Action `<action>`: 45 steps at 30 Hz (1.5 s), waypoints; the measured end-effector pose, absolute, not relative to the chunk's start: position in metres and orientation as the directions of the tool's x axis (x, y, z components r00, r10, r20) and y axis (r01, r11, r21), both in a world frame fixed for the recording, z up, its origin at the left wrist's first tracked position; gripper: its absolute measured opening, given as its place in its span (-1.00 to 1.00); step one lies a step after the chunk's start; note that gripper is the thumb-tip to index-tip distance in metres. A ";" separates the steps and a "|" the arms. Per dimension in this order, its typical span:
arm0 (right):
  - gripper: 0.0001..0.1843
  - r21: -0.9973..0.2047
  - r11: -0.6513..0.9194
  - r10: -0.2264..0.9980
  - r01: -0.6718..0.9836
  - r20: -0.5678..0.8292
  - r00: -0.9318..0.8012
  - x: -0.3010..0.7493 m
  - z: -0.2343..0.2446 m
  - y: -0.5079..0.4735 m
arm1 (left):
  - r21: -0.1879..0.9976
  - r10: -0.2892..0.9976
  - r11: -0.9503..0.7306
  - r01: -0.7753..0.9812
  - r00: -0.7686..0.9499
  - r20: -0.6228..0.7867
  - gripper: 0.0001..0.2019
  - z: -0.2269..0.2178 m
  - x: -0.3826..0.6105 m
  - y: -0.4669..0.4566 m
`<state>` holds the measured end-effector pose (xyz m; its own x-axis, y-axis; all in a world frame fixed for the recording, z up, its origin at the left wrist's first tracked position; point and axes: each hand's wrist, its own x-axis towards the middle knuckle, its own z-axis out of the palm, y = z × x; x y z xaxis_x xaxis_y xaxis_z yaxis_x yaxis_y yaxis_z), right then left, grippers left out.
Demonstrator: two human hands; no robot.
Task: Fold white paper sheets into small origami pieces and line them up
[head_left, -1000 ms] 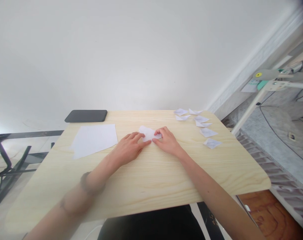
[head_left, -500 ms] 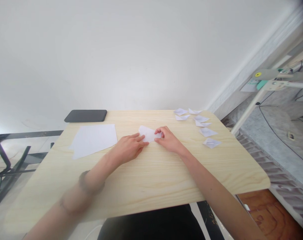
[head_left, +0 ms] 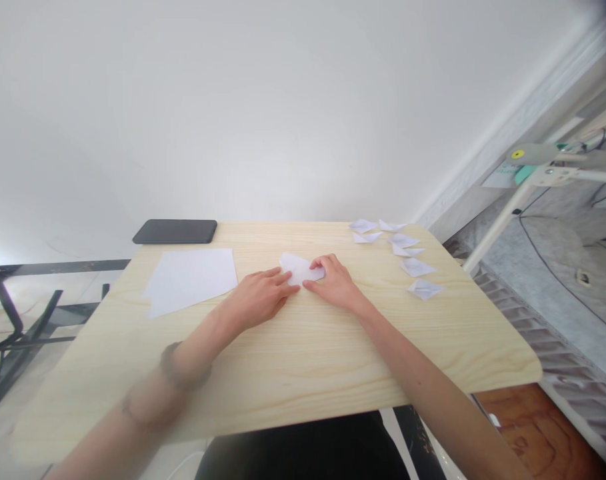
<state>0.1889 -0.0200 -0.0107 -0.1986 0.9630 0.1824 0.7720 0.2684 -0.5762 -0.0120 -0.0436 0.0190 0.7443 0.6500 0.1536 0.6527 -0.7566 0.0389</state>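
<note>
A small folded piece of white paper (head_left: 297,267) lies on the wooden table between my hands. My left hand (head_left: 265,293) rests with its fingers stretched out, the fingertips pressing on the paper's left edge. At the right end of the paper, my right hand (head_left: 333,281) has thumb and index finger curled around its edge in a pinch. Part of the paper's right side is hidden under those fingers.
White paper sheets (head_left: 193,280) lie on the left of the table (head_left: 283,373). Behind them is a black phone-like slab (head_left: 175,231). Several folded paper boats (head_left: 417,267) sit at the back right. A wall (head_left: 283,120) rises behind the table.
My right thumb has slid left along the paper's near edge. My left hand stays almost in place, and the whole view has shifted slightly.
</note>
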 end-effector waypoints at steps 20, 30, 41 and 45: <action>-0.56 -0.418 0.379 0.920 0.826 0.266 -0.287 0.186 -0.012 -0.029 | 0.328 0.791 -0.609 0.722 0.525 0.314 -0.62 0.003 -0.017 -0.024; -0.57 -0.466 0.430 0.899 0.774 0.297 -0.321 0.189 -0.012 -0.030 | 0.263 0.801 -0.597 0.758 0.539 0.261 -0.62 0.003 -0.016 -0.025; -0.62 -0.509 0.518 0.855 0.688 0.346 -0.387 0.190 -0.010 -0.030 | 0.277 0.802 -0.595 0.754 0.538 0.259 -0.61 0.000 -0.017 -0.024; -0.50 -0.558 0.514 0.858 0.651 0.334 -0.391 0.191 -0.008 -0.030 | 0.318 0.787 -0.617 0.720 0.550 0.280 -0.60 0.001 -0.017 -0.023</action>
